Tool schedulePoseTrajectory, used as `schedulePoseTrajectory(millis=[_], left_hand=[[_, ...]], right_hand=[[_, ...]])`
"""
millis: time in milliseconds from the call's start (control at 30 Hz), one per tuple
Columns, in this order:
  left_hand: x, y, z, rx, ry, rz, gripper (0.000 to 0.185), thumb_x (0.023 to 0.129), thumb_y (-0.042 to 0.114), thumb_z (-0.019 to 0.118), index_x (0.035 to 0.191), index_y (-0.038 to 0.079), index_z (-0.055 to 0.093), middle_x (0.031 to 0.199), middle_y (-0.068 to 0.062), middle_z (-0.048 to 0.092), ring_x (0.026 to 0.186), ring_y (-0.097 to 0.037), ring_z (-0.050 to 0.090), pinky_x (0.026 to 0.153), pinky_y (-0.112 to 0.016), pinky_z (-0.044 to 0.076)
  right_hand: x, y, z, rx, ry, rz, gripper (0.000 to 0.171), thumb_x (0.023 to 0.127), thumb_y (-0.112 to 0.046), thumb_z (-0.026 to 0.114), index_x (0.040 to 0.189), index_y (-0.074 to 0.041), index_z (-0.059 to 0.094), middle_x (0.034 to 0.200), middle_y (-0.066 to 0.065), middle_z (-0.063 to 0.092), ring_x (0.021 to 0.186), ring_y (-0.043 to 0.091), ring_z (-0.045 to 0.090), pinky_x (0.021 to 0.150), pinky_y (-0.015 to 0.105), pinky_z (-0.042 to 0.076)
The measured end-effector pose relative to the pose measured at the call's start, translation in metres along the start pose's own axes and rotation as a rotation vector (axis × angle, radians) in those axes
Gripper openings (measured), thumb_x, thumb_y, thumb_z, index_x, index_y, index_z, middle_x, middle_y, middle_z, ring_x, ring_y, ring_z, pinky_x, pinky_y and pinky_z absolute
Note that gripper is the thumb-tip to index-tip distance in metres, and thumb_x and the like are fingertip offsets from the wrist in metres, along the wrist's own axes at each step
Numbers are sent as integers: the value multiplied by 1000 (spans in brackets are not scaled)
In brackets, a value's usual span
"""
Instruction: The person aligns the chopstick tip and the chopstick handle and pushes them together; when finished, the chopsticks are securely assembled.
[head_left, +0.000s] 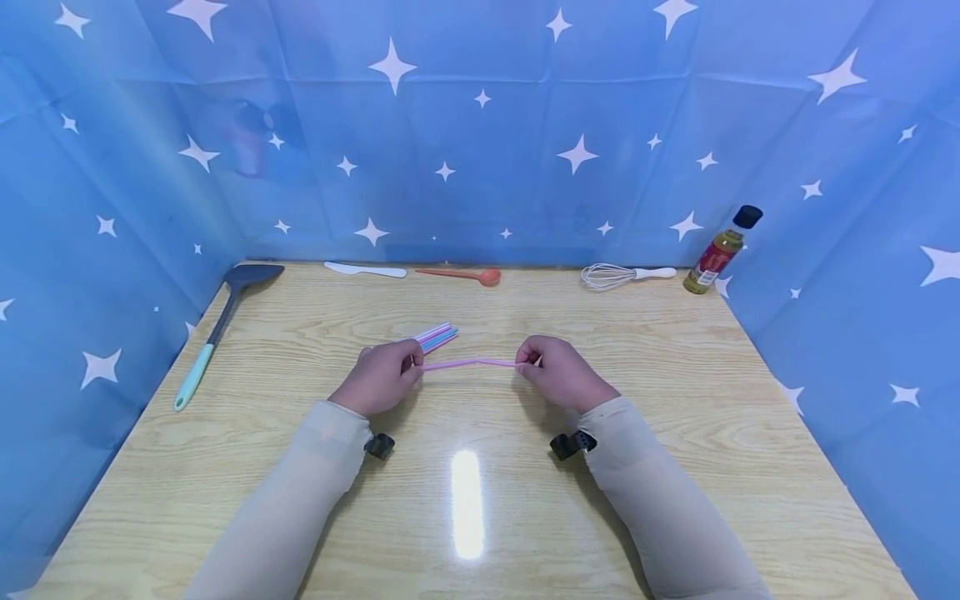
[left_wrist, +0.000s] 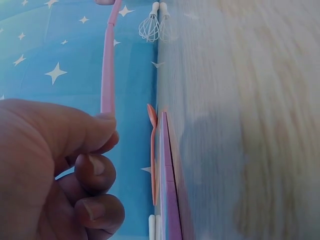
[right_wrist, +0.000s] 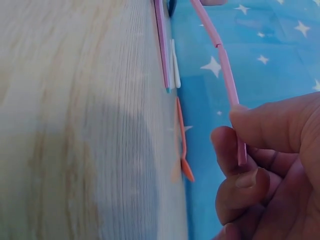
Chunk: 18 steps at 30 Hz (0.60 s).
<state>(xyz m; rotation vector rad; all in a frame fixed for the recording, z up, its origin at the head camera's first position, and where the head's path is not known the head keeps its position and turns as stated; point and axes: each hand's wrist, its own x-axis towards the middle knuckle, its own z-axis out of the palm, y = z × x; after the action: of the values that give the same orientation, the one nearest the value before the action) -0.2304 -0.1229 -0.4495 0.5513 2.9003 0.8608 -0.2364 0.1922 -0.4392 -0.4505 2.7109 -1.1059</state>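
A thin pink straw stretches between both hands above the table, with a slight bend at a joint near its middle. My left hand pinches one end between thumb and forefinger, the other fingers curled below. At the opposite end, my right hand pinches it likewise; in the right wrist view a short tip of the straw pokes out past the fingers. Several pink, white and blue straws lie on the table just behind the left hand, which partly hides them.
Along the table's back edge lie a white knife, an orange spoon and a whisk. A bottle with a black cap stands at the back right. A dark spatula with a mint handle lies along the left edge.
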Motion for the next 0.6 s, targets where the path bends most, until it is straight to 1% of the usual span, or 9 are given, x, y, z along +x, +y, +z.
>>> schedulePoseTrajectory(millis=[133,200,300,400,600], left_hand=[[0,-1,0,-9,31,27,5,103,16,65,98,15,65,68,3,48,62,-15,44,77,-40,37],[0,-1,0,-8,38,38,5,103,15,66,98,15,64,69,3,48,62,-15,44,75,-39,36],[0,-1,0,-5,33,45,6,103,15,66,98,15,64,70,3,49,63,-15,44,79,-41,35],[0,0,0,-2,21,47,5,104,16,66,99,16,64,70,3,49,64,-16,45,84,-45,33],[1,3,0,-16,17,55,6,104,16,66,99,15,64,70,4,49,64,-16,45,86,-46,34]], right_hand=[[0,0,-1,-12,-6,-5,8,104,-10,65,97,-11,67,92,5,63,70,18,51,63,32,44],[-1,-2,-3,-19,-6,-10,8,104,-10,65,96,-11,67,91,4,62,68,18,49,61,32,43],[-2,-4,-4,-30,-10,-17,8,103,-9,65,96,-11,67,90,5,62,66,18,48,60,32,42],[-2,-4,-4,-39,-18,-18,8,103,-9,65,96,-11,67,90,4,62,68,17,49,62,32,43],[-2,-4,-3,-22,-21,-9,7,103,-7,65,97,-9,68,90,5,62,71,19,51,65,34,44]])
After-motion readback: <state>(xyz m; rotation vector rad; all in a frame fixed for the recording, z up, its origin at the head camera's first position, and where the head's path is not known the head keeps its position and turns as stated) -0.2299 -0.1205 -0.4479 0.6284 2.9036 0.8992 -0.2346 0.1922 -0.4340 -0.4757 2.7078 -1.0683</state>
